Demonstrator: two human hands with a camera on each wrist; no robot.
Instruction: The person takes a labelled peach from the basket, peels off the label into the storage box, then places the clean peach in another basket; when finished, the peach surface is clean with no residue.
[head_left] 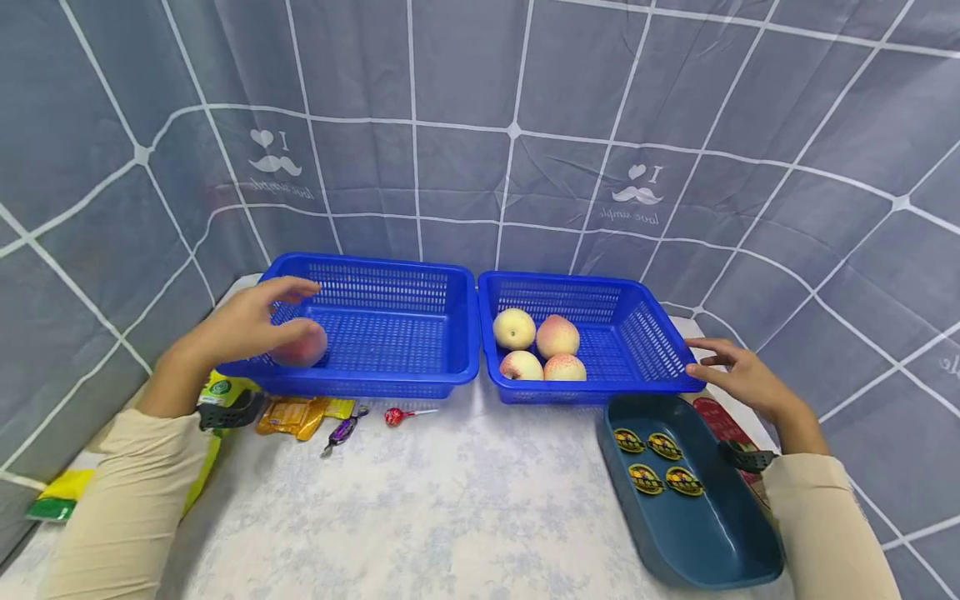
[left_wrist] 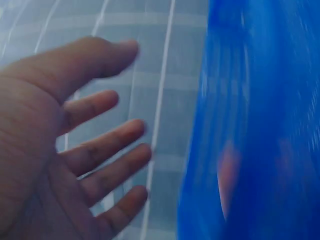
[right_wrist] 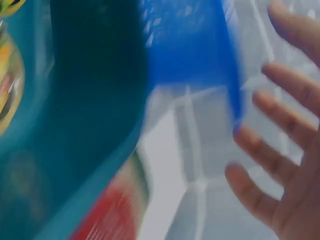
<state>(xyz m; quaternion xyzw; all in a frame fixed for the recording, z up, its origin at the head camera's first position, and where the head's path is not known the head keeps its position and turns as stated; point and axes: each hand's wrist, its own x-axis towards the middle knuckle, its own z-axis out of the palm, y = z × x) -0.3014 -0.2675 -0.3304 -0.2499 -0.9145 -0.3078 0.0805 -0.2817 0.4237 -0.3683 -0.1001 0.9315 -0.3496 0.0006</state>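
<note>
My left hand [head_left: 240, 327] reaches over the left end of the left blue basket [head_left: 386, 342]. Just beneath its thumb is a reddish peach [head_left: 306, 343], blurred, inside that basket. In the left wrist view the fingers and thumb of the left hand [left_wrist: 42, 130] are spread, nothing between them, beside the basket wall [left_wrist: 220, 90]. At the right end of the right blue basket [head_left: 615, 354], my right hand [head_left: 742, 379] has its fingertips close by the rim. Several pale peaches [head_left: 558, 337] lie in that basket's left half. The right wrist view shows the right hand's loosely extended fingers [right_wrist: 292, 122] holding nothing.
A dark teal tray [head_left: 723, 537] with several round black-and-yellow packets [head_left: 663, 446] stands at front right, over a red package [head_left: 723, 425]. Before the left basket lie orange-wrapped snacks [head_left: 296, 417], a purple candy [head_left: 343, 432], a red lollipop [head_left: 394, 416] and a yellow-green bag [head_left: 210, 454].
</note>
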